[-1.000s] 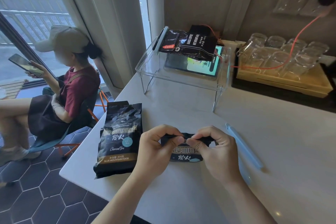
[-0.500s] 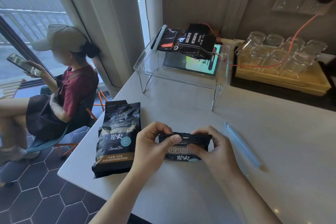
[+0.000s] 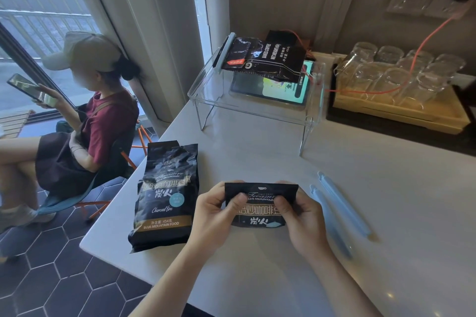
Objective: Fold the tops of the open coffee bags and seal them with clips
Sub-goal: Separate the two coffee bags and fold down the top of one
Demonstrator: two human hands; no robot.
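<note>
1. The left hand (image 3: 215, 213) comes in from the near edge of the counter (image 3: 386, 252), forearm angled up and to the right, palm turned inward.
2. Its grip is closed on the left side of the folded coffee bag (image 3: 260, 204), thumb pressed on the front face and fingers curled behind.
3. The right hand (image 3: 300, 216) mirrors it, forearm angled up and to the left, its grip pinching the bag's right side with the thumb on the front.
4. The folded coffee bag is held near the middle of the counter's near part, its folded top edge level.
5. A second coffee bag (image 3: 166, 193) lies flat near the counter's left edge, top open.
6. 2 blue clips (image 3: 342, 207) lie on the counter just right of the right hand.
7. A clipped bag (image 3: 268, 58) rests on the clear stand (image 3: 257, 110) toward the far edge.
</note>
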